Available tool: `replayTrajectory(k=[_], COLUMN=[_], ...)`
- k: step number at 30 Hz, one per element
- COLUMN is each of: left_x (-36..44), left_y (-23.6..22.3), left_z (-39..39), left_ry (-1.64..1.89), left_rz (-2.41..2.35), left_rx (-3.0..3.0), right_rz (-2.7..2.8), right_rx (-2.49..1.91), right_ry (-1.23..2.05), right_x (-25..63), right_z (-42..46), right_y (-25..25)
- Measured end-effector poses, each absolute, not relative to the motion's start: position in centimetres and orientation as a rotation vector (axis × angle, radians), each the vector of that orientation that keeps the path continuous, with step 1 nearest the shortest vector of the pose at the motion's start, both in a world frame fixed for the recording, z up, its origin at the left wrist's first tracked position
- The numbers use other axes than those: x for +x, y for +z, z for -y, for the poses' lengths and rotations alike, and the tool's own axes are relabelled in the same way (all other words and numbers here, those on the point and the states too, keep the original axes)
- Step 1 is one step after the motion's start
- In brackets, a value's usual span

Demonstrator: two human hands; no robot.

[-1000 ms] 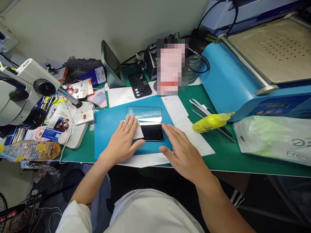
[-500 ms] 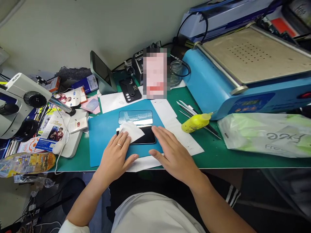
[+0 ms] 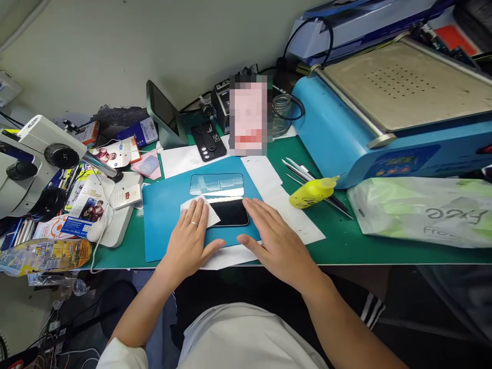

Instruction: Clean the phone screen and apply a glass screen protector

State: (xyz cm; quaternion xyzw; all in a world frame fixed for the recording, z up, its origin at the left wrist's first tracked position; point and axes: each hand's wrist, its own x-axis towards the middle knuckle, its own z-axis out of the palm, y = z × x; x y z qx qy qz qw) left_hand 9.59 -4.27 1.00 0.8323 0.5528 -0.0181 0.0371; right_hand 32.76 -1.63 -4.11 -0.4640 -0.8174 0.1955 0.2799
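Note:
A phone [image 3: 232,212] with a dark screen lies flat on a blue mat [image 3: 161,220]. Over its left end, the fingers of my left hand [image 3: 188,233] lie flat on a white wipe [image 3: 212,216], with the thumb spread apart. A ring is on one finger of that hand. My right hand [image 3: 274,236] is open, its fingertips at the phone's right edge and its thumb stretched out over the mat. Just behind the phone rests a clear, dark-edged screen protector [image 3: 217,183]. The phone's left part is covered by the wipe and fingers.
Right of the mat are a yellow squeeze bottle [image 3: 312,193], tweezers [image 3: 300,169], a plastic packet [image 3: 418,212] and a blue heating plate machine [image 3: 334,128]. A microscope [image 3: 57,154] stands left. Behind are a black phone case [image 3: 208,141] and a tilted display [image 3: 165,113].
My left hand and the wipe have slid a little left across the phone, uncovering more of its screen. My right hand stays at the phone's right edge. The view has shifted slightly.

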Motion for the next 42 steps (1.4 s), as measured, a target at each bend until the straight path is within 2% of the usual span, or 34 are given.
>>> replayTrajectory(k=[6,12,29,36,42], left_x=[9.1,12.5,11.4,15.7,12.3], left_y=[0.4,0.0,1.1,0.2,0.0], left_z=[4.6,5.8,3.6,3.0,6.0], left_ry=[-0.011,0.034,-0.014,0.046,0.069], left_rz=[-1.892,-1.8,-1.79,-1.489,-1.669], left_rx=[2.436,2.471,2.394,2.571,2.554], right_rz=[2.193,2.144,2.113,2.088,2.116], right_rx=[-1.22,-1.198,-1.203,-1.176,-1.172], right_ry=[0.524,0.561,0.665,0.638,0.649], right_x=[32.8,33.2,33.0,33.0,33.0], right_z=[1.5,1.5,1.6,1.4,1.4], right_y=[-3.9,-4.3,-3.6,-4.0,-3.6])
